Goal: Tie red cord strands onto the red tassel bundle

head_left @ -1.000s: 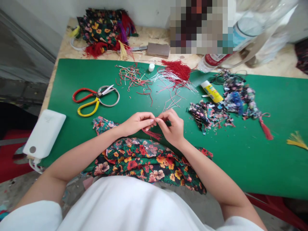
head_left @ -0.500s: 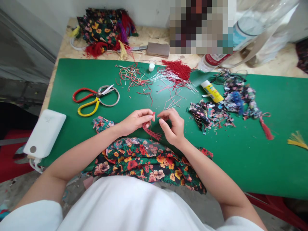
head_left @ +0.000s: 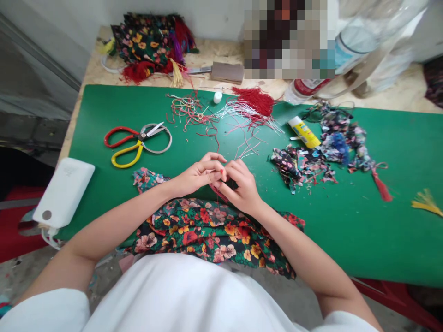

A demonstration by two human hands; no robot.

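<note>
A red tassel (head_left: 217,191) is pinched between left hand (head_left: 200,175) and right hand (head_left: 240,186), mid-knotting; a careful, firm pull seems needed.

Two scissors (head_left: 138,140), one glue stick (head_left: 305,132)

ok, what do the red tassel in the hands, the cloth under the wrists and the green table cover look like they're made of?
Red tassel: thin thread or cord strands, likely synthetic; loose fringe shows under the left hand and right hand.
Floral cloth: soft printed woven fabric; it drapes and creases.
Green mat: flat and matte, possibly felt or plastic sheet; cannot tell which.
</note>
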